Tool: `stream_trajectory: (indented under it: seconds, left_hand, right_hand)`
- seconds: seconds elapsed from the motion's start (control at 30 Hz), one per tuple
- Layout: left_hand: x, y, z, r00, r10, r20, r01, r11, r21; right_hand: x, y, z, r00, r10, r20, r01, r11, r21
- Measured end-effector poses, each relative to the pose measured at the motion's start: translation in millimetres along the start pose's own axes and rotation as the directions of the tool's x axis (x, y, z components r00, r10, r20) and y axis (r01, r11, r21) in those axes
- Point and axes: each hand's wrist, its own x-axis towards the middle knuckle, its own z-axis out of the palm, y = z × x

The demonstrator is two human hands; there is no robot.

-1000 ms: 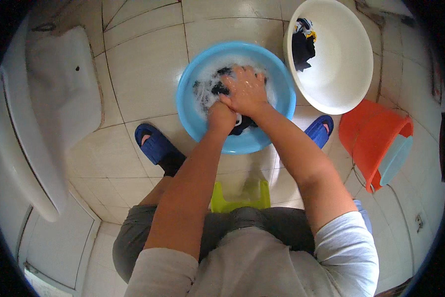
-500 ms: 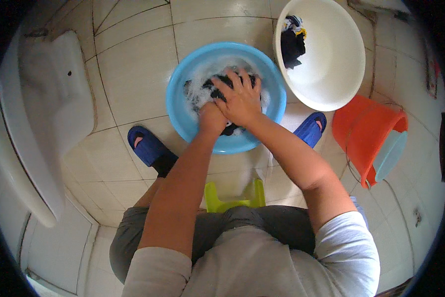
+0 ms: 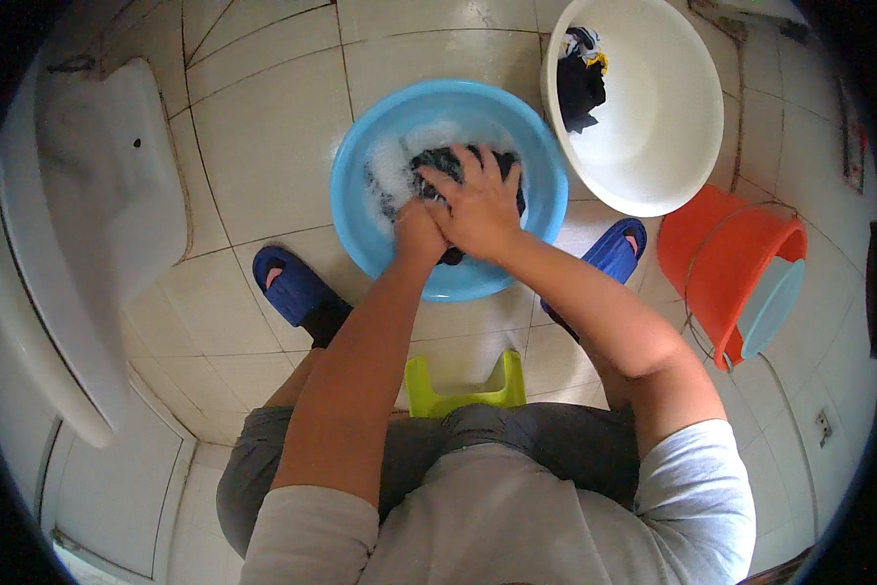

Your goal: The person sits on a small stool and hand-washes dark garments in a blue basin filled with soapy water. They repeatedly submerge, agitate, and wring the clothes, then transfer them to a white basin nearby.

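Note:
A light blue basin of soapy water stands on the floor between my feet, with a wet dark garment lying in it. My right hand presses on the garment, its fingers spread over the cloth. Tucked against its wrist side, my left hand is closed in a fist on the near-left part of the same garment. The two hands touch each other. White foam floats along the left and far side of the water.
A large cream basin at the far right holds a few dark clothes. To the right an orange bucket lies tilted with a pale blue basin in its mouth. A green stool is beneath me; a white fixture stands left.
My right hand has slid slightly to the right and nearer, pushing the garment. The foam around the fingers has thinned, and more of the dark cloth shows. My left hand has barely moved.

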Motion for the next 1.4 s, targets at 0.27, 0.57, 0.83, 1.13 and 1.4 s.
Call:
stream_trajectory:
  seconds: [0.27, 0.57, 0.83, 1.13, 1.4]
  left_hand:
    - [12, 21, -5, 0.945, -0.324, 0.051, 0.309, 0.931, 0.192]
    - [3, 1, 4, 0.993, -0.115, 0.014, 0.112, 0.985, 0.132]
    - [12, 9, 0, 0.945, -0.327, 0.006, 0.324, 0.938, 0.119]
    - [8, 76, -75, 0.942, -0.095, -0.322, -0.048, 0.911, -0.41]
    - [-41, 129, -98, 0.836, 0.229, -0.499, -0.152, 0.97, 0.19]
  right_hand:
    - [111, -11, 7, 0.743, 0.344, 0.575, -0.479, 0.873, 0.097]
    - [6, 6, -5, 0.998, 0.012, 0.059, -0.016, 0.998, 0.061]
    - [78, 7, 2, 0.865, 0.378, 0.331, -0.48, 0.817, 0.319]
    - [-23, 15, -50, 0.964, 0.238, 0.121, -0.266, 0.823, 0.502]
    - [-48, 16, -65, 0.951, 0.133, 0.28, -0.308, 0.51, 0.803]
